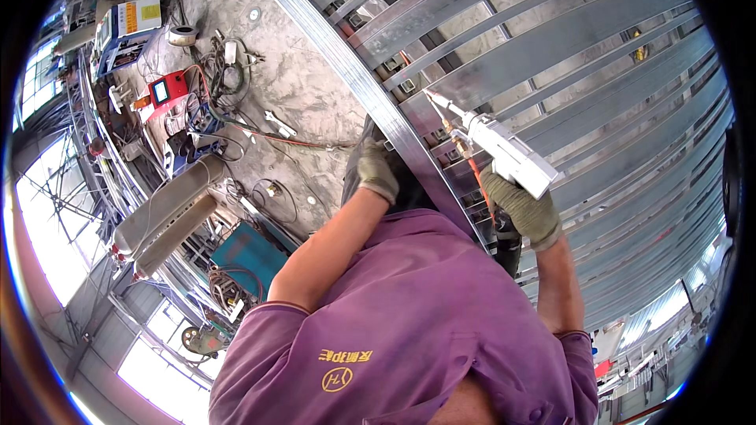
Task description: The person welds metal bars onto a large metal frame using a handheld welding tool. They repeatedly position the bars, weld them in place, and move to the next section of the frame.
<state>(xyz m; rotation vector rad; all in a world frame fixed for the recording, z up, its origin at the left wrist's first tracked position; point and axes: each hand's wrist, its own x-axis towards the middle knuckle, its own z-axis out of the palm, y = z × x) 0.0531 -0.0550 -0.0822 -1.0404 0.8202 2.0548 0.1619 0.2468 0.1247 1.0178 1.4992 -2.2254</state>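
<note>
My right hand (526, 208), in a grey-green knit glove, is wrapped round the back part of a white handheld welding gun (508, 156). The gun's narrow metal nozzle points up and left, over a large rack of grey metal slats (543, 59). Below the nozzle, a thin feed tube with an orange cable (475, 169) runs down past the glove. My left hand (378, 171), gloved the same way, rests at my dark-trousered leg beside the rack's long edge rail (378, 102); its fingers are largely turned from view.
On the concrete floor at left are a red box with a screen (167, 94), tangled cables (224, 71) and a wrench (279, 124). Closer lie grey gas cylinders (169, 208) and a teal box (252, 258). An orange hose (291, 142) crosses toward my leg.
</note>
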